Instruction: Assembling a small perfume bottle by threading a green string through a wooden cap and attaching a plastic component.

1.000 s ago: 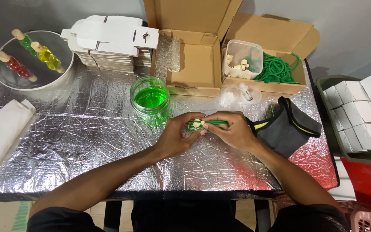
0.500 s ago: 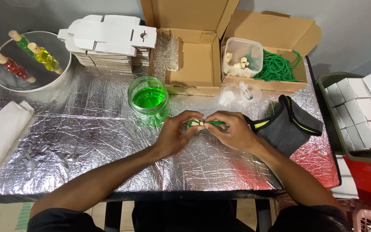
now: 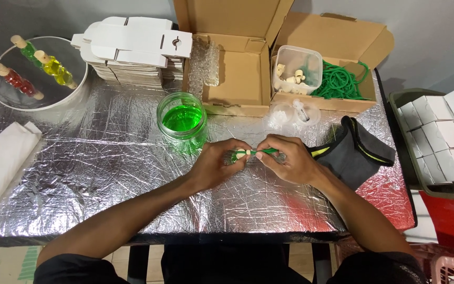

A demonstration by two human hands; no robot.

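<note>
Crinkled silver foil table (image 3: 106,173), cardboard boxes at the back. At centre, left hand (image 3: 214,164) and right hand (image 3: 289,160) closed in pinches on a small green tube (image 3: 266,151) with a pale wooden stopper (image 3: 241,154), held just above the foil. Compared with a second ago, hardly any change: same grip, same spot, so fiddling at the stopper end apparently ongoing. Long axis lying 9-to-3 o'clock, stopper end toward 9. Outward: jar of green liquid (image 3: 182,120) at 10 o'clock of the hands, grey pouch (image 3: 356,152) at 3, stack of flat white cartons (image 3: 132,50) at 11, bowl (image 3: 74,92) with coloured tubes far at 10.
</note>
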